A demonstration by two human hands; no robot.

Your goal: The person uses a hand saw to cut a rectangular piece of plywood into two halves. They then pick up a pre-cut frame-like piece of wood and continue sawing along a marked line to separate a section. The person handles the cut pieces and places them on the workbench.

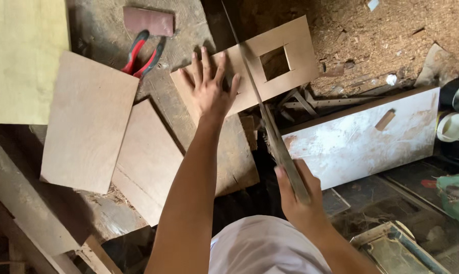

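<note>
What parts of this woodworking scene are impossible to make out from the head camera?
- Saw: its handle is hidden inside the right hand, and its tip is cut off by the top edge.
- Cut-out board: the part under the left hand is hidden.
- Pliers: the jaws are in shadow.
- White cup: its contents are too small to tell.

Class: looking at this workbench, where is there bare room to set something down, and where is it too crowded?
Free: the bare bench between the yellow sheet and the pliers. Crowded: around the left hand pressing the cut-out board, the saw in the right hand, and the stacked boards.
</note>
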